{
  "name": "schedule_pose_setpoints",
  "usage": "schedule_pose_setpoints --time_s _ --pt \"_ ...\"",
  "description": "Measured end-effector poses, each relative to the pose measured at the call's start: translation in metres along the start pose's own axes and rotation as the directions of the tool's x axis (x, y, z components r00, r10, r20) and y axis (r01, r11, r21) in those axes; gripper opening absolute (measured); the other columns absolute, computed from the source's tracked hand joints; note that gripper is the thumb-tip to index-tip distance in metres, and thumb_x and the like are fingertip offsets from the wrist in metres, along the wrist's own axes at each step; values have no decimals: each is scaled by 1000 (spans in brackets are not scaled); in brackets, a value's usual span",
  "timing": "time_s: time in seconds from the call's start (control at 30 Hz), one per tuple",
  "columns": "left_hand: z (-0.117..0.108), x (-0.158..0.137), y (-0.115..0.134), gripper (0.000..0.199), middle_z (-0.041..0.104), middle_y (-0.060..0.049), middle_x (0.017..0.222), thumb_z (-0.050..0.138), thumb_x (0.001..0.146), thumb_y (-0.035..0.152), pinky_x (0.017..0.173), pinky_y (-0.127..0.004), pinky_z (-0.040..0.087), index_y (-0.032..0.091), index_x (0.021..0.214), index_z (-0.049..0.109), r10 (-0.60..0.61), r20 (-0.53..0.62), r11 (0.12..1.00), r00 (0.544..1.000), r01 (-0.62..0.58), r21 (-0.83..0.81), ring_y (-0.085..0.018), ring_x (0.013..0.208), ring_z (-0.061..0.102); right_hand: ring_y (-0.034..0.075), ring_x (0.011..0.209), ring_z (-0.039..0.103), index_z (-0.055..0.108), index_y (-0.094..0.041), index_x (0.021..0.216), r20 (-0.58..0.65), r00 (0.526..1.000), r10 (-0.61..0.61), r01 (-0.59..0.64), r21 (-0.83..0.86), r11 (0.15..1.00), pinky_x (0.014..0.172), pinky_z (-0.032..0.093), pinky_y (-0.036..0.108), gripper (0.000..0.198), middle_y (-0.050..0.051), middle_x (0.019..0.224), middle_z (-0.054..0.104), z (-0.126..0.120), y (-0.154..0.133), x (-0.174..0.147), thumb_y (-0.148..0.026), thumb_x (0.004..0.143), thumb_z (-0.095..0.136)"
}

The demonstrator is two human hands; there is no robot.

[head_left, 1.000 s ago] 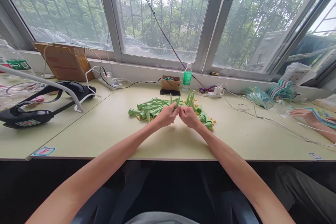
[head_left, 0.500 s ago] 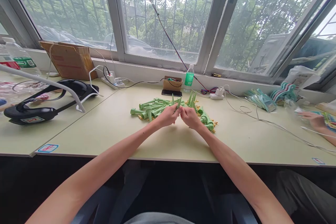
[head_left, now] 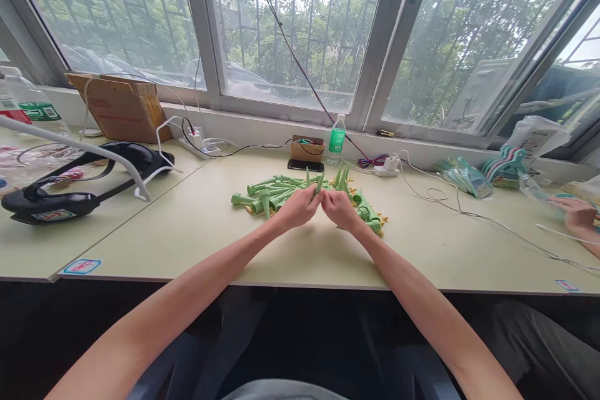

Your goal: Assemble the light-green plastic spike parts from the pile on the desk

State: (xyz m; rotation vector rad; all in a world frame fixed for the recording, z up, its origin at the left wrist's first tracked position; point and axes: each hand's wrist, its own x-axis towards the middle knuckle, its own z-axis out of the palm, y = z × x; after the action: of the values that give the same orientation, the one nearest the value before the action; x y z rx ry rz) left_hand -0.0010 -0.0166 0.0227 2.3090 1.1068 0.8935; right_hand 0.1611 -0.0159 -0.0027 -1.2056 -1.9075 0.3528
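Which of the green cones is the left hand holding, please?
The slanted green cone, whose tip leans right above the left hand; the neighbouring cone behind that hand points nearly straight up.

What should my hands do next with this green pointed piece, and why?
I'd probably ease the right hand slightly away from the left hand. They meet in front of the green pointed piece, hiding its lower end, so a small gap might show what the right one is gripping, which I can't tell.
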Motion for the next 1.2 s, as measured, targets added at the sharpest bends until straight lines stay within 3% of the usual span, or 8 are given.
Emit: schedule_pose_setpoints --time_s 0.7,1.2 --pt "1 1 -5 41 57 -1 68 31 102 52 57 -29 42 22 81 49 -56 52 998 997 55 22 -19 57 59 14 50 41 37 -22 55 53 998 33 -30 -59 998 57 30 30 45 1 49 49 -5 -3 -1 -25 100 36" --pt "2 1 -8 40 57 -1 66 34 101 52 55 -28 43 22 78 49 -34 38 999 999 34 3 -18 56 59 14 50 42 39 -22 53 62 998 15 -11 -65 998 58 31 30 47 1 48 51 -5 -2 0 -24 100 37"
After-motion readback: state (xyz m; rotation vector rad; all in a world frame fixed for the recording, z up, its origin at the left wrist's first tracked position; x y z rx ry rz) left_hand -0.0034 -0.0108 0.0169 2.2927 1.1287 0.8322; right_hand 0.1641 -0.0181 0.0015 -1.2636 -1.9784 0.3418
